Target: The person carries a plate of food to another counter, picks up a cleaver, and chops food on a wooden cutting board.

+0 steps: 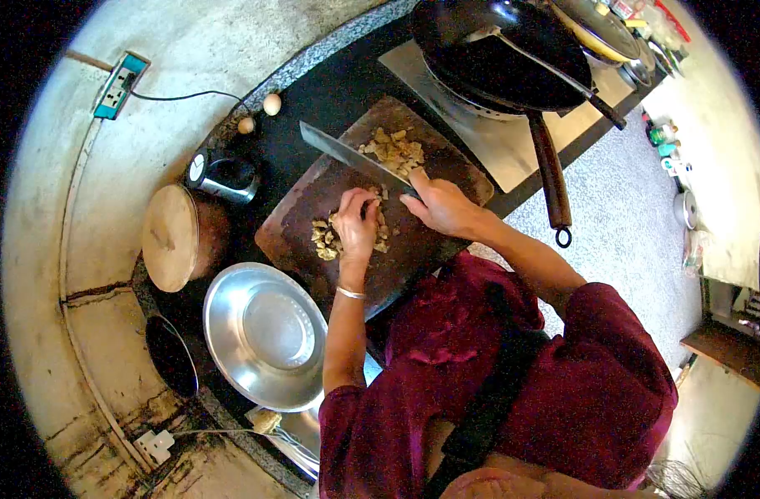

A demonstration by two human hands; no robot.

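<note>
A dark brown cutting board (305,200) lies on the black counter. My right hand (438,204) is closed round the handle end of a wide-bladed knife (347,154), whose blade points to the upper left across the board. Beyond the blade is a heap of chopped pale pieces (394,150). My left hand (357,223) is over the near part of the board, its fingers curled together on the chopped food; what they hold is too small to name. More yellowish pieces (326,239) lie beside and under it.
A wok (480,62) with a ladle sits on the stove at the top, its handle (549,170) jutting toward me. A metal basin (230,333), a wooden-lidded pot (170,237), a black-and-silver container (230,176) and two eggs (272,104) stand left of the board.
</note>
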